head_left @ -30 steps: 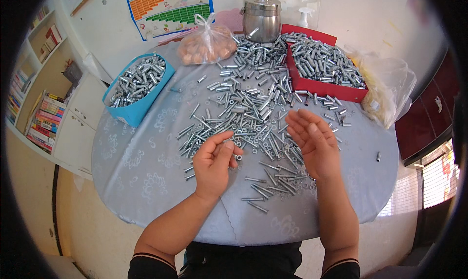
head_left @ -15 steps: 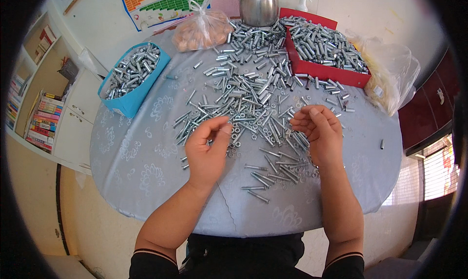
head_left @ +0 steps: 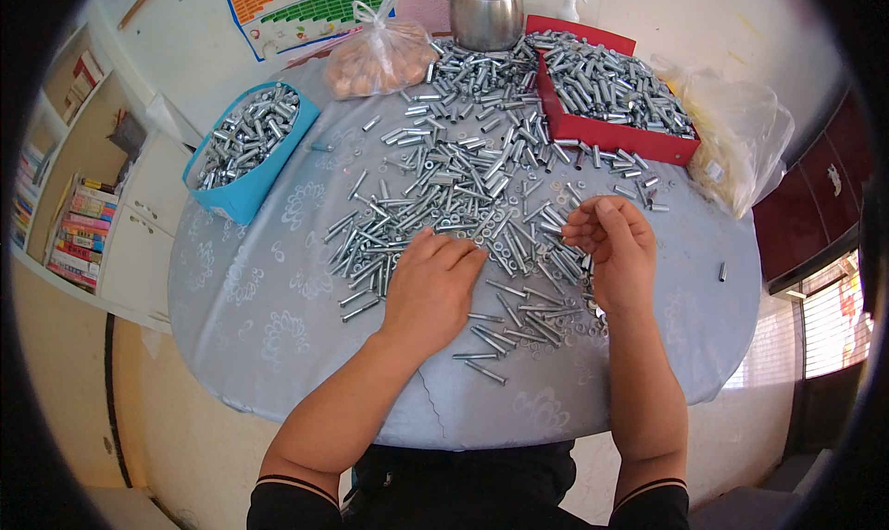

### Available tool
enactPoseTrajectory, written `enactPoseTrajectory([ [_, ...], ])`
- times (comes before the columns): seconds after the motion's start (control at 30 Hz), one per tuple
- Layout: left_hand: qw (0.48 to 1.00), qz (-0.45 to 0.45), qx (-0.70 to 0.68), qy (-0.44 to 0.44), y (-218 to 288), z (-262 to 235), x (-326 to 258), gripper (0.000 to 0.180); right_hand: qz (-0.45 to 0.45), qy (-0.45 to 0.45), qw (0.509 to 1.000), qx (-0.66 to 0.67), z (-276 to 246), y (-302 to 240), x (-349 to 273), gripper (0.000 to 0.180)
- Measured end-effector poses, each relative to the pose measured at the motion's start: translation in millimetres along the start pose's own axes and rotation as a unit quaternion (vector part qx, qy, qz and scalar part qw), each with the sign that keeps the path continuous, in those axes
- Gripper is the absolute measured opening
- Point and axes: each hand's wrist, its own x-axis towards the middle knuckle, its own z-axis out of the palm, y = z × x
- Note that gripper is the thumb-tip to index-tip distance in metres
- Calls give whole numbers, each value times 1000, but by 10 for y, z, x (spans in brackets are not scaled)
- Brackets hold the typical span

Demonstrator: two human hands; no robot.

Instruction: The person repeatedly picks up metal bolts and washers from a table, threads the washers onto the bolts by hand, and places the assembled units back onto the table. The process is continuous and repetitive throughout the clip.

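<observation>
We see a round table (head_left: 278, 345) with a heap of metal bolts (head_left: 463, 178) spread over its middle. A tray (head_left: 602, 132) of bolts sits at the far right, a bin (head_left: 243, 192) of bolts at the far left. Between them, behind the heap, stand a tied bag (head_left: 380, 58) and a pot (head_left: 485, 12). Another bag (head_left: 741, 150) lies right of the tray. Shelves (head_left: 65, 224) stand left of the table.

Shiny silver metal bolts (head_left: 463, 187) are glinting across the middle of the frame on a smooth, slightly glossy plastic-looking tablecloth (head_left: 269, 317). At top centre a polished steel pot (head_left: 485, 12) is gleaming, while crinkled clear plastic bags (head_left: 741, 132) are catching light at right.
</observation>
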Motion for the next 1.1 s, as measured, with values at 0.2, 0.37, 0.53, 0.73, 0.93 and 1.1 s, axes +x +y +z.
enactPoseTrajectory([
  [0.2, 999, -37, 3, -19, -3, -64, -36, 24, -74, 1, 903, -424, -50, -63, -35, 15],
  [0.37, 994, -33, -62, 89, 10, -110, -22, 20, -84, -66, 776, -621, -173, -122, -76, 10],
  [0.53, 957, -114, -234, 126, 54, -152, -67, 22, -49, -154, 741, -652, -165, -188, -123, 14],
  [0.73, 833, -232, -487, 121, 68, -98, -105, 36, -95, -195, 759, -613, -83, -60, -156, 17],
  [0.93, 769, -281, -569, 77, 50, -165, -86, 31, -133, -259, 795, -532, -18, -51, -146, 17],
  [1.1, 722, -317, -609, 83, 24, -179, -86, 19, -130, -244, 841, -466, 158, -73, -227, 18],
])
